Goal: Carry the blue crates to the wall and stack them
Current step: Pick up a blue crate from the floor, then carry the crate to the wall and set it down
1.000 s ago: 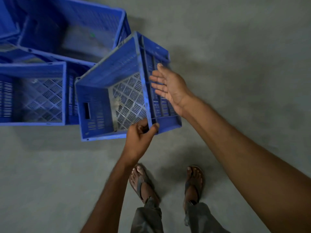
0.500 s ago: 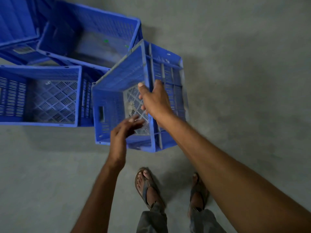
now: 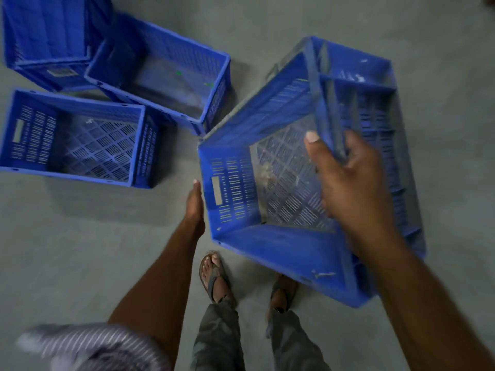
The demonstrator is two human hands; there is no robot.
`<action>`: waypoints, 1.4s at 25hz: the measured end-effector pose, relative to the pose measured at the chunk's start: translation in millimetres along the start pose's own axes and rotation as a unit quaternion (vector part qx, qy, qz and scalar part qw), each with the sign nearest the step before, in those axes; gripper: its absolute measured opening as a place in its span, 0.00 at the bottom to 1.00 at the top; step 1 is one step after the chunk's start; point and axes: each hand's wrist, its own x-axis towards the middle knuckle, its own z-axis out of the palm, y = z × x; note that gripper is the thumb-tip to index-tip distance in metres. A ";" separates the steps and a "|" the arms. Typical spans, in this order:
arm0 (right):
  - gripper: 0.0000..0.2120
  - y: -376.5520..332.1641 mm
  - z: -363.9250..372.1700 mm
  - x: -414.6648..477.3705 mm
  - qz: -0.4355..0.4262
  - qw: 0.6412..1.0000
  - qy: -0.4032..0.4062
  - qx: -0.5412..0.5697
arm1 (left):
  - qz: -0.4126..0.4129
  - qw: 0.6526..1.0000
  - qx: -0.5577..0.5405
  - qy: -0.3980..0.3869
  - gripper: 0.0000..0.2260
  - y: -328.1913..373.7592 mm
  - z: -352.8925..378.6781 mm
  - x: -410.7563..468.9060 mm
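A large blue slatted crate (image 3: 281, 253) hangs tilted above the floor, its open side facing me. My right hand (image 3: 348, 183) is shut over its right rim, thumb inside the crate and fingers on the outer wall. My left hand (image 3: 195, 207) lies flat against the outside of the crate's left end wall, next to the handle slot; whether its fingers grip is hidden. A bit of pale debris lies on the crate's lattice bottom.
Three more blue crates stand on the grey concrete floor at the upper left: a lattice-bottomed crate (image 3: 16, 170), a darker crate (image 3: 214, 76) behind it and a stacked crate (image 3: 48, 33) in the corner. My sandalled feet (image 3: 214, 277) are below the held crate.
The crate has come off the heap, up and to the right, closer to me. My right hand went from its outer wall to gripping the rim; my left hand shifted to the left end wall.
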 end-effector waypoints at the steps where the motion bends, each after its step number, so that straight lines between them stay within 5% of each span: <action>1: 0.14 -13.3 -17.3 -11.8 -0.006 1.000 -0.002 0.001 | -0.005 0.999 -0.005 -0.032 0.24 -2.0 2.9 -5.3; 8: 0.16 -58.9 -82.3 -28.1 -0.032 0.997 -0.050 -0.041 | -0.048 0.998 -0.025 -0.008 0.29 12.4 -23.0 -12.4; 13: 0.20 -36.6 -129.6 23.1 0.080 0.992 -0.060 -0.078 | -0.064 0.995 -0.063 -0.047 0.28 39.2 -61.8 -62.5; 20: 0.23 -19.1 -195.7 24.0 0.189 0.980 -0.052 0.024 | -0.046 0.988 -0.022 -0.144 0.28 144.7 -84.9 -151.7; 27: 0.25 -5.3 -241.5 -22.5 0.261 0.957 -0.068 0.104 | -0.007 0.981 0.120 -0.152 0.29 227.0 -54.3 -210.3; 35: 0.29 35.6 -318.9 -77.3 0.331 0.930 0.020 0.161 | 0.047 0.921 0.341 -0.181 0.35 277.1 56.7 -281.5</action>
